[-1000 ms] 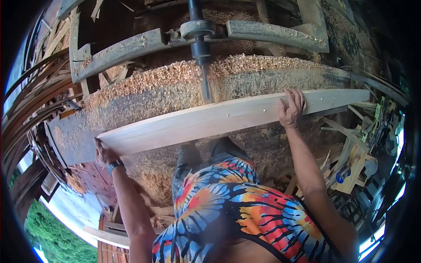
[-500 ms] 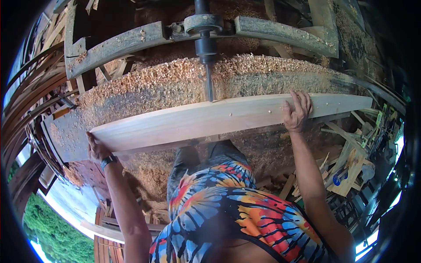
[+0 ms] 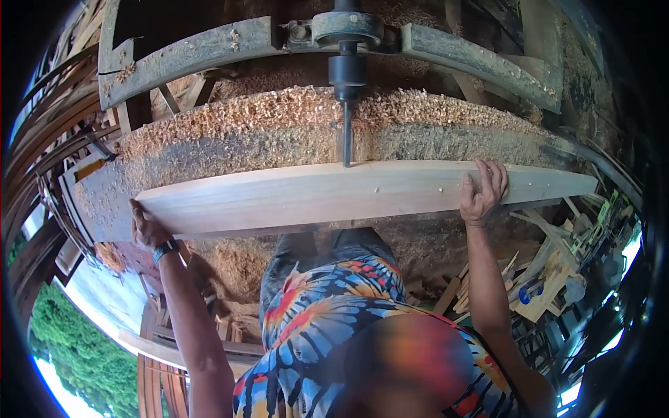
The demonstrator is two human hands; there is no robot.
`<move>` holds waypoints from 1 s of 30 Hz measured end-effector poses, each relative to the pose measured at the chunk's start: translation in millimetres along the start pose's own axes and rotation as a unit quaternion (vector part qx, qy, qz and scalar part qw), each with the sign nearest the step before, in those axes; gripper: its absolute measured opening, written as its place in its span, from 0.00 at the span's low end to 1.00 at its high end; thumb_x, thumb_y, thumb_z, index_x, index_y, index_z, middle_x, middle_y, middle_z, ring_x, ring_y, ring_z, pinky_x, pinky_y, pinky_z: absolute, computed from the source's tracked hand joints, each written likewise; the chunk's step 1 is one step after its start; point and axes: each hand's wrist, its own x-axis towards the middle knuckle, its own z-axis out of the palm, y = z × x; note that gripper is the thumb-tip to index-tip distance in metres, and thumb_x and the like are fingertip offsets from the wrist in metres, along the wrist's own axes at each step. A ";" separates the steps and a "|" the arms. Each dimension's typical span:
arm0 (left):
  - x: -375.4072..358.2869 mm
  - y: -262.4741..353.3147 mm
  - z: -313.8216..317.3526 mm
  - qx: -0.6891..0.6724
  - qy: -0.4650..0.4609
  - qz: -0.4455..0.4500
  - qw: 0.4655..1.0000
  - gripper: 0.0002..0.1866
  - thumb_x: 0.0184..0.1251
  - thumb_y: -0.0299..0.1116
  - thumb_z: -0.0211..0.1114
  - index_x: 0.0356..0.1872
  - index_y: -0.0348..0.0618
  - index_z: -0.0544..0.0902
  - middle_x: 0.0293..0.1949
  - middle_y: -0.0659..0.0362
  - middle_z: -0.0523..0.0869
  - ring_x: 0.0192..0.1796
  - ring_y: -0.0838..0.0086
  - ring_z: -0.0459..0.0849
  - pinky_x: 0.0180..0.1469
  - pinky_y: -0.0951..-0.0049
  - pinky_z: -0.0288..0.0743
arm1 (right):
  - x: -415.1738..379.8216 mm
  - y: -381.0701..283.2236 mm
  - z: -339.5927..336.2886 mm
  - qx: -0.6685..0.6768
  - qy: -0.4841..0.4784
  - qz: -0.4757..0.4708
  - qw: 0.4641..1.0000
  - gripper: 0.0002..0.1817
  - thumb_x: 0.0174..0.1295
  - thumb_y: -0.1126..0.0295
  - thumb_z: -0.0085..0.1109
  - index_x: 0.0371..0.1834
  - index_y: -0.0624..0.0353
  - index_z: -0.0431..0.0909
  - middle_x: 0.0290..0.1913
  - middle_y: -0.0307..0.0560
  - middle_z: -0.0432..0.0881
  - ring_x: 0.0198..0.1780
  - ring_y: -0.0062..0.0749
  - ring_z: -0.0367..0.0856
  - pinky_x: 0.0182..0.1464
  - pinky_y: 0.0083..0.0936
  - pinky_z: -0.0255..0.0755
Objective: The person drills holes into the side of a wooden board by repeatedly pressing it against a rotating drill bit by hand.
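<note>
Running left to right, long pale wooden board (image 3: 300,199); left hand (image 3: 149,231), outstretched, clamped on left end, right hand (image 3: 483,196) on far edge.

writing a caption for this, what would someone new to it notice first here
Probably the long pale board across the middle, a left hand at one end and a right hand towards the other. The metal bit comes down to its far edge, with a thick bank of wood shavings behind.

Tie-dye shirt (image 3: 327,313) (red, orange, blue, black), pale cream board (image 3: 300,195)
</note>
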 end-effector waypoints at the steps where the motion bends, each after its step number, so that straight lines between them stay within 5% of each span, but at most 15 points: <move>1: -0.3 -3.0 -2.0 0.058 0.011 0.053 0.997 0.20 0.85 0.43 0.59 0.72 0.64 0.83 0.54 0.52 0.93 0.47 0.62 0.93 0.51 0.66 0.87 | 0.0 -0.3 0.1 0.001 -0.002 -0.001 1.000 0.26 0.67 0.48 0.63 0.61 0.52 0.87 0.60 0.48 0.82 0.72 0.57 0.71 0.76 0.58 0.55; 8: -1.3 -6.5 0.8 0.056 0.041 0.123 0.990 0.19 0.86 0.39 0.57 0.71 0.62 0.84 0.54 0.53 0.93 0.46 0.63 0.93 0.50 0.65 0.87 | 1.5 -1.1 -1.7 -0.007 -0.012 -0.004 1.000 0.26 0.68 0.48 0.62 0.61 0.53 0.87 0.60 0.49 0.82 0.71 0.59 0.71 0.76 0.59 0.56; 11: -3.4 -1.7 -1.9 0.121 0.037 0.106 0.986 0.20 0.86 0.38 0.58 0.72 0.62 0.83 0.55 0.52 0.93 0.47 0.63 0.93 0.51 0.64 0.87 | 3.5 -2.0 -2.3 -0.002 -0.014 -0.005 1.000 0.26 0.68 0.48 0.62 0.61 0.53 0.87 0.60 0.50 0.82 0.71 0.60 0.71 0.76 0.60 0.56; 13: -1.0 -4.9 3.5 -0.040 0.017 0.038 0.998 0.20 0.85 0.38 0.57 0.73 0.63 0.82 0.55 0.51 0.92 0.48 0.62 0.93 0.51 0.63 0.87 | 4.0 -2.9 -2.8 0.003 -0.016 -0.004 1.000 0.26 0.68 0.48 0.62 0.61 0.53 0.87 0.60 0.50 0.82 0.71 0.60 0.70 0.76 0.60 0.56; 15: 1.3 -9.6 2.4 -0.051 0.011 0.039 0.998 0.21 0.86 0.39 0.57 0.74 0.64 0.81 0.56 0.51 0.92 0.48 0.61 0.93 0.51 0.62 0.87 | 4.4 -3.4 -3.1 0.006 -0.019 -0.001 1.000 0.27 0.68 0.48 0.62 0.62 0.53 0.87 0.60 0.50 0.82 0.71 0.60 0.70 0.76 0.60 0.56; 18: 2.3 -14.7 0.0 0.081 0.015 0.084 0.993 0.21 0.86 0.41 0.56 0.75 0.66 0.80 0.56 0.50 0.92 0.49 0.60 0.93 0.50 0.62 0.87 | 3.7 -1.4 -1.8 0.001 -0.017 -0.007 1.000 0.26 0.68 0.49 0.62 0.62 0.53 0.86 0.60 0.50 0.82 0.71 0.59 0.70 0.76 0.59 0.56; 25: -2.3 -3.3 -2.9 0.043 0.012 0.042 0.998 0.22 0.84 0.44 0.61 0.74 0.66 0.81 0.55 0.50 0.91 0.50 0.63 0.92 0.50 0.62 0.86 | 6.1 -4.8 -4.6 -0.012 -0.023 -0.007 1.000 0.26 0.68 0.50 0.61 0.62 0.54 0.86 0.60 0.50 0.82 0.71 0.59 0.71 0.76 0.58 0.57; 30: -7.3 40.5 -6.3 -0.204 0.009 -0.146 0.968 0.24 0.80 0.49 0.67 0.67 0.47 0.87 0.56 0.56 0.91 0.49 0.69 0.88 0.51 0.66 0.85 | 10.8 -9.6 -9.1 -0.020 -0.026 -0.018 0.999 0.26 0.68 0.54 0.60 0.63 0.58 0.86 0.60 0.53 0.82 0.69 0.60 0.72 0.76 0.56 0.59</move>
